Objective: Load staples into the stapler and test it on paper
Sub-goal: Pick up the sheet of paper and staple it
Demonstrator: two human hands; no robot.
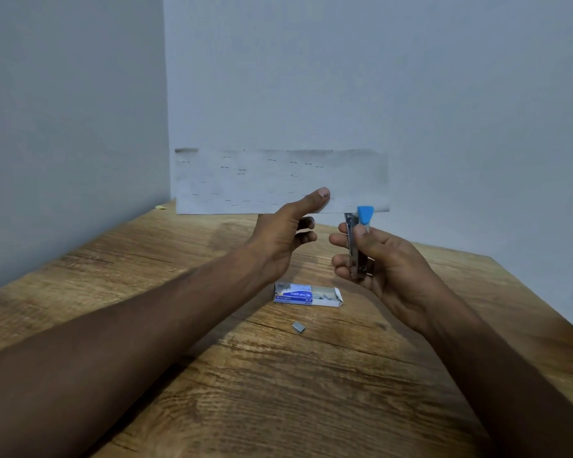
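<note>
**Desk:** Where is the stapler?

**Photographer:** In the right hand (382,262), above a wood-grain table (278,398). The fingers are curled round the small metal stapler (354,249), held upright with its blue end (365,214) on top.

**Desk:** And the left hand?

**Photographer:** The left hand (278,234) is raised just beside it, gripping nothing. Its thumb is stretched out and its fingers are loosely bent.

**Desk:** Any legible writing?

**Photographer:** A blue-and-white staple box (293,295) lies on the table below the hands. It reads "Kangaro", upside down to the camera, and the smaller print is too small to read. Its right end is open, with staples showing inside.

**Desk:** Anything else?

**Photographer:** A short strip of staples (298,327) lies loose near the box. A white sheet of paper (278,180), dotted with many staples, leans against the back wall (411,94).
</note>
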